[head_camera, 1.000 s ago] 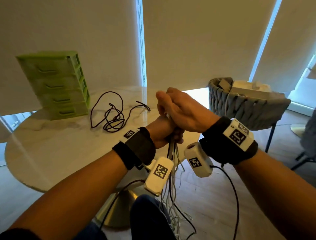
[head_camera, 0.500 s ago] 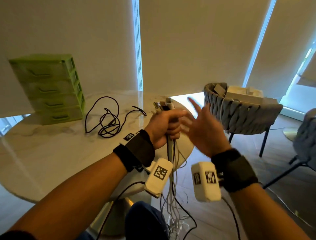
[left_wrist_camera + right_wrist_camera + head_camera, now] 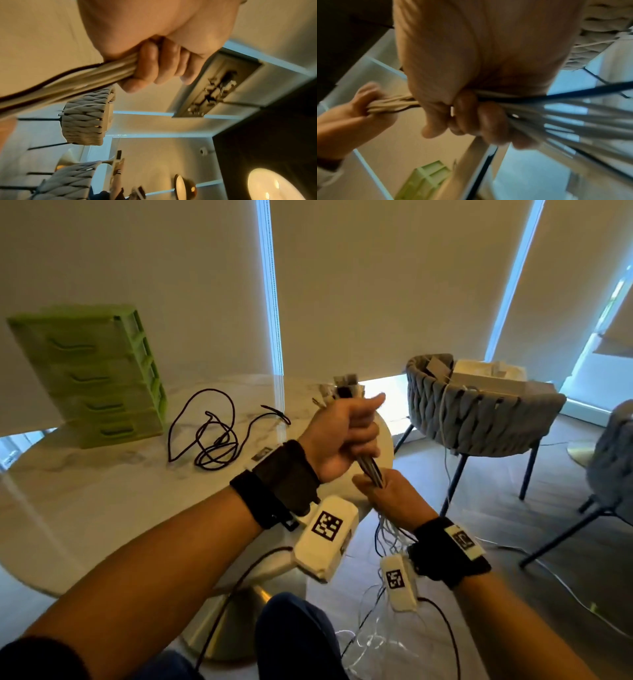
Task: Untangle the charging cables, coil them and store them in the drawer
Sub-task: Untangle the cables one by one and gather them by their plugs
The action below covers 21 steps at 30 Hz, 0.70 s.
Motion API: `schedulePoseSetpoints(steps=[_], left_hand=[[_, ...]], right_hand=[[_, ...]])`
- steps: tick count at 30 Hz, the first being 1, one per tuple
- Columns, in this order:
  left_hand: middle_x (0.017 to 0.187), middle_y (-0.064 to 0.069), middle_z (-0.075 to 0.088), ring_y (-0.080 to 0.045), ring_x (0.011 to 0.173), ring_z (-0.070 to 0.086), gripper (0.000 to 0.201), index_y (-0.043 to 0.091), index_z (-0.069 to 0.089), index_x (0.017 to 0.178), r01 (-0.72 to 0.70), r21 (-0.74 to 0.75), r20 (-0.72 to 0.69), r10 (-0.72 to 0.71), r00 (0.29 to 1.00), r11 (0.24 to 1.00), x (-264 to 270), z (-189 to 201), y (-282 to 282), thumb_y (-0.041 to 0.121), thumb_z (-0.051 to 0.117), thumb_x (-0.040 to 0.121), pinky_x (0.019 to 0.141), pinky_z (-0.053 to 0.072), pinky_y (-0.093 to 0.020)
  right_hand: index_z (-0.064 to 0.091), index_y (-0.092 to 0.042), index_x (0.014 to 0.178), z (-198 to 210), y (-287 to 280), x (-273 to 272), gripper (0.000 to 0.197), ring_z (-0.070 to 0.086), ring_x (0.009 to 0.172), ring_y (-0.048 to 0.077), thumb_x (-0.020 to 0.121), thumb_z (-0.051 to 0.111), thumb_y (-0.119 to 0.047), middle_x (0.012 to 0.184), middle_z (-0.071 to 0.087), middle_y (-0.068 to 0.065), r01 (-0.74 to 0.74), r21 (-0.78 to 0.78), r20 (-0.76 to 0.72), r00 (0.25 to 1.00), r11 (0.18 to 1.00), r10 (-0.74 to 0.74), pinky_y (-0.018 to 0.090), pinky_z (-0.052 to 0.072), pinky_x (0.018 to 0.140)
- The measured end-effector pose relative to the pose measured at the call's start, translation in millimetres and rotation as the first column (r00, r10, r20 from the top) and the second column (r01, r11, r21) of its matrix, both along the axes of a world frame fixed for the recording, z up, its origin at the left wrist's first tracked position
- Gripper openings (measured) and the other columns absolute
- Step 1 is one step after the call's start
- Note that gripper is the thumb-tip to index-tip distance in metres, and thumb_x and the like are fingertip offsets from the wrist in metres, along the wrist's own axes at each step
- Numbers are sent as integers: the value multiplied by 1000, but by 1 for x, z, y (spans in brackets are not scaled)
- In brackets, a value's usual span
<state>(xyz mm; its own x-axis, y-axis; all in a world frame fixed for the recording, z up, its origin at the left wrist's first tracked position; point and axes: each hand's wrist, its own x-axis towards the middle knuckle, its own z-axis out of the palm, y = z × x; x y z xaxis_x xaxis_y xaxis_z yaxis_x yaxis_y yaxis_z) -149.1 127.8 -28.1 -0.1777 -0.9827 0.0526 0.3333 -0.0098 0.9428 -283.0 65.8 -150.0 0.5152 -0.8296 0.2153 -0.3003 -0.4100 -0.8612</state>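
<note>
L hand (image 3: 337,436) fingers (image 3: 150,63) curled tight round a bundle of white and grey charging cables w/ one dark strand (image 3: 371,469), gripped just below the plug ends; thumb lies over the top. White plug ends (image 3: 344,390) stick up above the fist. R hand (image 3: 394,496) directly under the L, its fingers (image 3: 471,115) also wrapped round the same bundle, the two fists nearly touching. Bundle runs roughly upright, slightly tilted, between them; below the R hand the loose cable tails (image 3: 383,642) fan out and hang to the wood floor in a messy heap, beside the person's knee. Both wrists carry black straps w/ white tagged camera boxes.

Bundle is held in the air at the near-right edge of the round white marble-look table (image 3: 85,508). On the tabletop, well apart from the hands: a loose black braided cable (image 3: 212,436), uncoiled, lying in tangled loops. Left of it, near the table's far edge, a light green plastic 4-drawer unit (image 3: 92,374), all drawers closed. Grey woven chair (image 3: 479,412) to the right, holding white boxes; wrist views blurred
</note>
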Motion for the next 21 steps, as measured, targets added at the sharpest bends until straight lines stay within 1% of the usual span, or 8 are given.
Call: schedulePoseSetpoints(steps=[2,6,8,11,13,15,17,21], left_hand=[[35,7,19,-10,32,16,58,23,25,44,-45,62,-100,51,994,997,15,8,-9,28,44,98,51,29,-28],[32,7,20,-10,30,17,61,23,27,40,35,69,-20,-34,999,997,8,-7,-3,30,41,99,46,30,-26],[32,7,20,-10,30,17,61,22,30,40,88,38,7,-88,996,995,2,-6,-2,33,40,99,45,30,-26],[34,8,21,-9,31,17,49,17,47,54,118,36,32,-119,992,992,11,8,-5,40,41,96,45,29,-24],[37,9,21,-8,33,18,36,9,60,78,120,49,239,-129,963,992,8,6,-7,40,47,92,44,29,-23],[42,8,22,-9,38,19,36,-3,61,105,89,64,528,-109,842,994,-4,-4,-13,30,50,96,43,29,-21],[49,4,28,-11,42,26,36,-9,55,117,73,33,747,-73,661,997,-21,-13,-25,21,53,97,42,32,-20],[66,-2,48,-15,57,43,27,8,63,85,240,-1,988,-37,150,971,-66,-20,-48,34,64,90,50,38,-22]], right_hand=[[47,-19,61,-9,3,-9,38,44,48,12,96,55,-33,52,47,-1,-102,203,-157,978,974,136,26,39,54],[46,-27,60,-6,-35,-38,39,45,57,15,97,51,-17,59,47,-6,161,-193,-301,929,968,-214,28,31,58],[55,-22,64,-9,-42,-45,33,51,68,23,96,51,-23,70,52,0,96,-165,-473,866,982,-164,28,36,57],[65,-21,65,-41,-47,-65,40,57,74,19,87,59,-54,84,59,4,126,68,-794,607,990,-23,30,48,70],[57,-17,64,-53,-51,-82,46,56,66,19,88,57,-57,77,60,6,243,33,-771,623,970,-130,29,41,59],[49,-15,65,-56,-55,-92,50,52,67,24,92,49,-57,76,55,9,246,-64,-765,610,967,-205,30,36,59],[51,-12,70,-57,-55,-94,51,51,72,27,94,46,-56,75,52,8,183,-119,-792,575,976,-204,30,36,63],[63,-2,80,-51,-53,-101,47,59,71,31,93,55,-47,72,59,11,144,-180,-636,737,973,-227,35,42,61]])
